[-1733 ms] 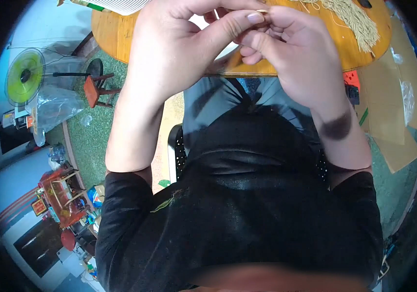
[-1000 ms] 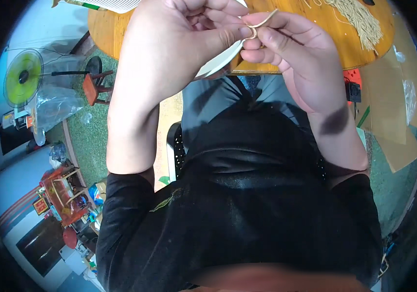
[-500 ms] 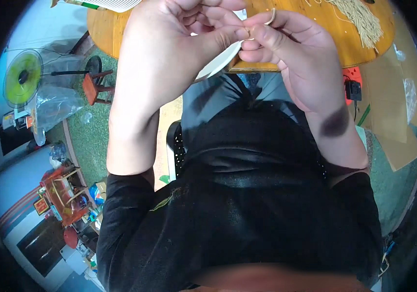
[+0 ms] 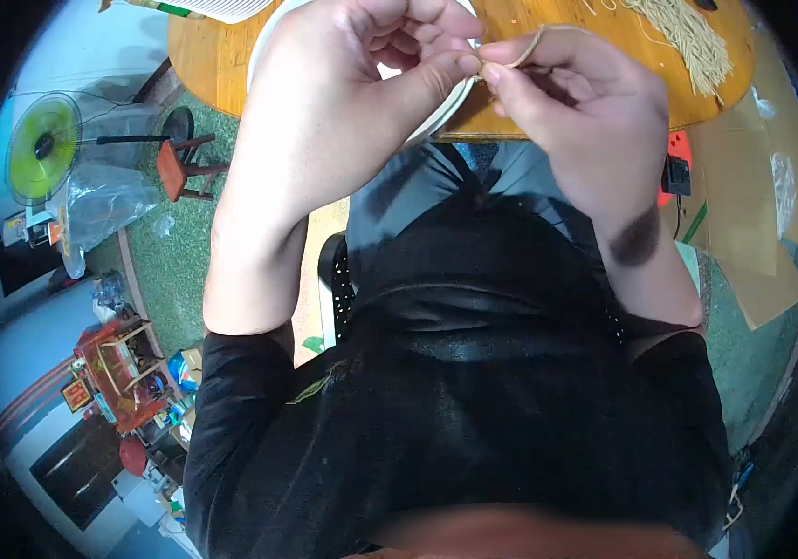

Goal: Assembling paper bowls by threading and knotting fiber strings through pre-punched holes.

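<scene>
Both hands pinch one thin tan strand (image 4: 522, 51) above the near edge of the round wooden table (image 4: 213, 56). The left hand (image 4: 343, 102) closes thumb and forefinger on its end; the right hand (image 4: 571, 112) meets it fingertip to fingertip, the strand looping up over its knuckles. A white bowl (image 4: 264, 47) sits on the table under the left hand. A pile of similar tan strands (image 4: 688, 37) lies on the table beyond the right hand.
</scene>
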`<state>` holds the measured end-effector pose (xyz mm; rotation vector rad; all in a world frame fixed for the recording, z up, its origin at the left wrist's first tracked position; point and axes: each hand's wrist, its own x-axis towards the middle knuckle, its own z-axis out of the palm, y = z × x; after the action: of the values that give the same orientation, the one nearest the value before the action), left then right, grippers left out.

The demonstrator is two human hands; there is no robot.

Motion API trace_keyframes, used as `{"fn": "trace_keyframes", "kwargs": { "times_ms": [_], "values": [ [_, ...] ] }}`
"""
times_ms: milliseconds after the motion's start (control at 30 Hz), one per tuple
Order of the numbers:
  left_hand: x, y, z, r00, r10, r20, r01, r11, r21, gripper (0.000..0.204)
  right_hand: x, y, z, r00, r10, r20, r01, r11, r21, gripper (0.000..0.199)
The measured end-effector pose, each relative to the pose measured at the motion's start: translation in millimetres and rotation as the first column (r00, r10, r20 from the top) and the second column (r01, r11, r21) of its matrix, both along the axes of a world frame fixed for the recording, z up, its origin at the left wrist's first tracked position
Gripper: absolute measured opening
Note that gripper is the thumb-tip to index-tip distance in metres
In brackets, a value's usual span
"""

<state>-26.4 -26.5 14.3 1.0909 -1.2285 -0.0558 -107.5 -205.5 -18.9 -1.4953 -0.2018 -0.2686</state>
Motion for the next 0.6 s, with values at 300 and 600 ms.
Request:
{"fn": "trace_keyframes", "kwargs": {
  "times_ms": [300,600],
  "values": [
    [-36.8,5.3,49.4,0.761,0.594,-0.261,-0.232,0.624,0.746,0.014,17.7,3.8,-23.1,0.664,-0.212,0.717,0.502,0.837,-0.217,0.017],
    [-28.7,9.8,44.3,0.722,0.485,-0.493,-0.05,0.748,0.662,0.013,25.5,2.1,-33.3,0.545,-0.138,0.827,0.555,0.799,-0.233,0.024]
  ]
}}
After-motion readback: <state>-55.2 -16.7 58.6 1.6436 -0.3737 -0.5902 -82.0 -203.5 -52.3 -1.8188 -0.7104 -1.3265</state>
